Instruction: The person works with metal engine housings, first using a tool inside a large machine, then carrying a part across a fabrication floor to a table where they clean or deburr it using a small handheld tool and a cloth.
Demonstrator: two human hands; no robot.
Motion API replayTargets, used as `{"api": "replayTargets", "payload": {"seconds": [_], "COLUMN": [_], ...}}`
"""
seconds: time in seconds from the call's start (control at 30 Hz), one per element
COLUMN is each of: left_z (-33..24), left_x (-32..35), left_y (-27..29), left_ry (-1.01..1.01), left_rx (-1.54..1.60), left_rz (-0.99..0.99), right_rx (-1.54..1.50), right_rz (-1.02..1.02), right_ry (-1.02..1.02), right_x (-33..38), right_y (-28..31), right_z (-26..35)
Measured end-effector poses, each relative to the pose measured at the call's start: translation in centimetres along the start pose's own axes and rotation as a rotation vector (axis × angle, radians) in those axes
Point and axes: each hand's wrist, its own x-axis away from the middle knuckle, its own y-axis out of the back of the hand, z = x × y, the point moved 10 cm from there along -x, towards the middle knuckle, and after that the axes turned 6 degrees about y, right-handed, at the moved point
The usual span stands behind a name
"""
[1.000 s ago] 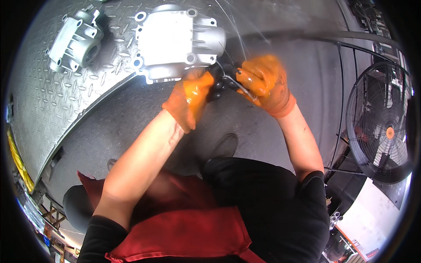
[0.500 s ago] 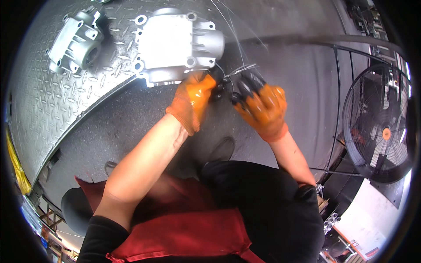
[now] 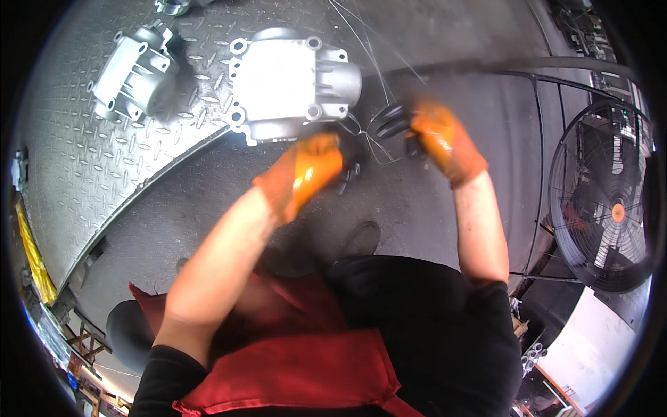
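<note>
Grey concrete floor lies under you, with a diamond-plate counter (image 3: 104, 174) up-left carrying the large aluminium housing (image 3: 288, 80). Thin wire (image 3: 368, 142) runs between your hands, just right of the housing: left hand (image 3: 309, 174) nearer, right hand (image 3: 434, 135) blurred, both fisted round it.

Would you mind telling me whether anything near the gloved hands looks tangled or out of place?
Loose thin wires trail in a tangle between the left hand and right hand, beside the grey metal casting. Motion blur hides finer detail.
</note>
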Motion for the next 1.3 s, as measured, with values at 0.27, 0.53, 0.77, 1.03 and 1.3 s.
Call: {"api": "replayTargets", "payload": {"seconds": [0.27, 0.53, 0.77, 1.03, 1.3], "left_z": [-5.6, -4.6, 10.6, 10.7, -21.3], "left_x": [9.5, 11.2, 3.8, 3.3, 23.1], "left_y": [15.6, 5.0, 5.4, 6.1, 25.1], "left_ry": [-0.398, -0.834, -0.308, 0.27, -0.953], "left_rx": [0.132, -0.556, 0.032, -0.935, -0.608], "left_rz": [-0.517, -0.935, -0.612, -0.255, -0.638], "right_rx": [0.624, -0.162, -0.536, 0.914, 0.574], "right_rz": [0.346, 0.516, 0.228, 0.523, 0.556], "right_ry": [0.298, -0.048, -0.588, -0.253, 0.42], "right_x": [-3.1, 1.8, 6.1, 5.1, -0.8], "right_y": [-6.1, -8.9, -7.8, -11.3, -23.8], "right_z": [7.1, -1.1, -24.0, -20.6, 11.2]}}
